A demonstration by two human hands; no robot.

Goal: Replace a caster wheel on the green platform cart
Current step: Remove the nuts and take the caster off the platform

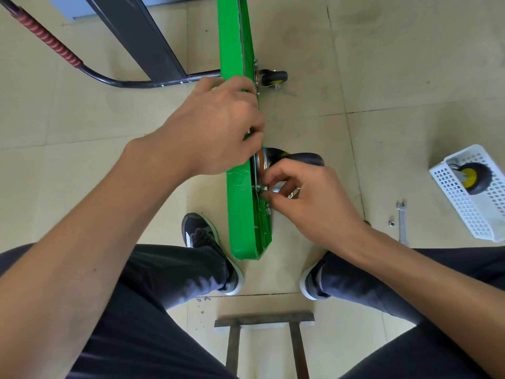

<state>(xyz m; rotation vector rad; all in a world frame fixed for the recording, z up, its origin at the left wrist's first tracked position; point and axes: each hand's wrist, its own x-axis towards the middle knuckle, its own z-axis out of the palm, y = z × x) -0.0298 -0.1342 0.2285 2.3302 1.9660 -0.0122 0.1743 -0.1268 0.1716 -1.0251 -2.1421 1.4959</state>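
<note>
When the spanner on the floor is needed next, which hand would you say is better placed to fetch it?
Probably the right hand: the spanner lies on the floor on its side, by the white basket. The left hand grips the edge of the green cart and seems to steady it.

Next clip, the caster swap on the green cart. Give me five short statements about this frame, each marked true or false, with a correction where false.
1. The green platform cart stands on its edge on the floor. True.
2. The left hand hangs idle beside the knee. False: it rests on the cart's top edge, fingers curled over it.
3. The right hand pinches at small hardware by the caster mounting plate. True.
4. The white basket holds only nuts. False: a wheel with a yellow hub lies in it.
5. The wrench is in the right hand. False: it lies on the floor beside a loose nut.
</note>
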